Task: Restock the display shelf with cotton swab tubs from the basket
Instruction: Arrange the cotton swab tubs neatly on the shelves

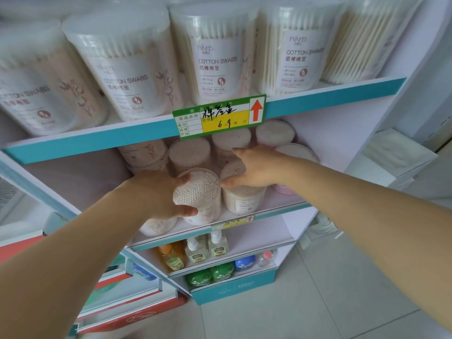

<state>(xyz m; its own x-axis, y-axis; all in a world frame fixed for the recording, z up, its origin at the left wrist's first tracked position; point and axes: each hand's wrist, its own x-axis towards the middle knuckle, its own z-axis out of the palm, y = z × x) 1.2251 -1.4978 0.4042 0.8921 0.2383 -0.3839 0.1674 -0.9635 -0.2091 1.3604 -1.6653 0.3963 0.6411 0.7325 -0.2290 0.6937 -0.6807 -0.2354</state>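
Note:
On the second shelf [281,209] of a white and teal display stand several clear cotton swab tubs. My left hand [156,194] grips one tub [200,192] at the shelf's front, thumb and fingers curled round its lid end. Just to its right, my right hand [254,167] lies over the top of a neighbouring tub [242,199], with the thumb against its side. More tubs [190,152] fill the back of this shelf. The basket is out of view.
The top shelf [330,94] holds a row of larger cotton swab tubs [215,55] above a green and yellow price tag [219,116]. Lower shelves carry bottles [195,250] and green and blue containers [220,271]. Another rack [122,302] stands left; tiled floor [318,302] lies below.

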